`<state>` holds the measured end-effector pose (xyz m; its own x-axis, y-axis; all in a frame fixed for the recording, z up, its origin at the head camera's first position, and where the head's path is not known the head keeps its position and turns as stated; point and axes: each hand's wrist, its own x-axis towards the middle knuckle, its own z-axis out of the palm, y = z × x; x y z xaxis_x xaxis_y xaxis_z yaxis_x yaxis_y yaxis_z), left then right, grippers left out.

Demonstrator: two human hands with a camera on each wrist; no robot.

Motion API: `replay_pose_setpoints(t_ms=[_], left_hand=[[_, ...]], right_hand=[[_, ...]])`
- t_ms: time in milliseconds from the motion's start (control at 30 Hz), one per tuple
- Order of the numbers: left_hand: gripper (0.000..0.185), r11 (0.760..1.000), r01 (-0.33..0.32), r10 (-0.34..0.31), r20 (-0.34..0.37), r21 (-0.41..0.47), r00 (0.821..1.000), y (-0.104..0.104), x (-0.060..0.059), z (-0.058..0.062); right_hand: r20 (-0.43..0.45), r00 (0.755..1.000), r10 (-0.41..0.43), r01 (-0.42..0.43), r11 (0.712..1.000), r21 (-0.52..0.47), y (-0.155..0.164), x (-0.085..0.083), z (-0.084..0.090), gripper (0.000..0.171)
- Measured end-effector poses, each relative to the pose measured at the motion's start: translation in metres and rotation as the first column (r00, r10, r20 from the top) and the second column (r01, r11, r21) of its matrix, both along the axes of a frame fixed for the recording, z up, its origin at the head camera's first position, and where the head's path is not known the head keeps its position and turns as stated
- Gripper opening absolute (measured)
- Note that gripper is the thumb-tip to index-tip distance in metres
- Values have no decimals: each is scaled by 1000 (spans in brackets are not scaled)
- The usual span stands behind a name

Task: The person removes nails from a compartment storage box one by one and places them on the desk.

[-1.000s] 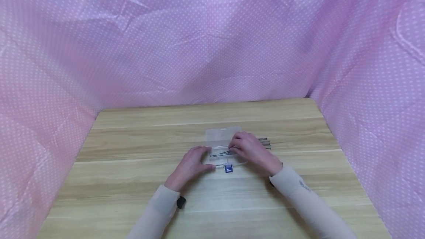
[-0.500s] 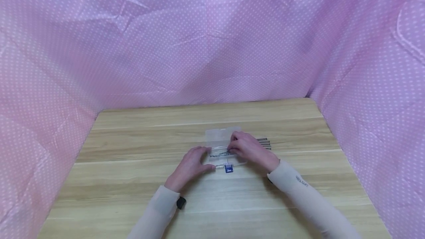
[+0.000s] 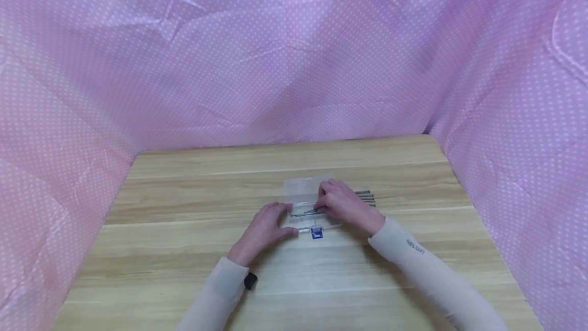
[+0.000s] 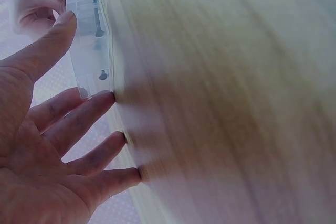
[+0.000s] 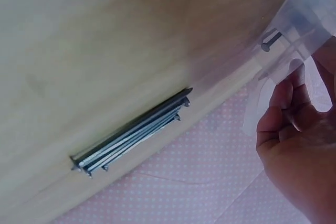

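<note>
A clear plastic box point(image 3: 307, 203) with a blue latch point(image 3: 316, 233) lies with its lid back at the middle of the wooden table point(image 3: 184, 249). My left hand point(image 3: 264, 229) rests against the box's left end, thumb and straight fingers touching its wall point(image 4: 89, 45). Over the box, my right hand point(image 3: 342, 206) has curled fingers that pinch the end of a long nail point(image 3: 303, 213) lying in the box. A bundle of several loose nails point(image 5: 131, 132) lies on the table just right of the box. The right hand hides part of the box's inside.
Pink dotted cloth point(image 3: 294, 55) walls the table at the back and both sides. Bare wood lies in front of the hands and along the table's left and right.
My right hand and forearm have shifted slightly left over the box, still at the nail. The left hand and the box have not moved.
</note>
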<state>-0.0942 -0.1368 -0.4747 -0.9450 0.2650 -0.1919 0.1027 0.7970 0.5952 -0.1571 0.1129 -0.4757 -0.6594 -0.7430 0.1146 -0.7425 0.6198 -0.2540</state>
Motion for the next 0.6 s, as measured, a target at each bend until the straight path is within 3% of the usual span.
replay_pose_setpoints(t_ms=[600], left_hand=[[71,1000,17,-17,-20,-11,1000,-1,1,-2]], right_hand=[[-78,995,61,-47,985,165,-7,-3,4,8]])
